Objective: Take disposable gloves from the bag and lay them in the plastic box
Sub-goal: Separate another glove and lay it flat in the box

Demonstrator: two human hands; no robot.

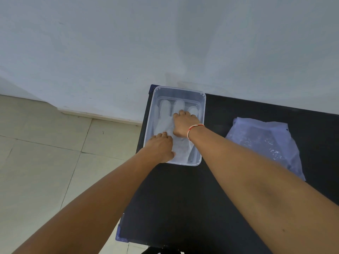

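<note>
Glove: a pale, translucent disposable glove lying flat inside the clear plastic box, its fingers pointing toward the far wall of the box and its cuff toward the near wall. The box stands at the far left corner of the black table, with the tiled floor to its left and the white wall behind. Left hand: palm down, fingers spread flat on the cuff end of the glove just inside the near left corner of the box; it presses rather than grasps. Right hand: just beyond and to the right of the left hand, palm down on the middle of the glove, fingers slightly curled over the base of the glove's fingers; whether it pinches any material cannot be told. A red-and-white thread bracelet circles the right wrist. Bag: a crumpled translucent plastic bag lying flat on the table, well apart to the right of both hands.
</note>
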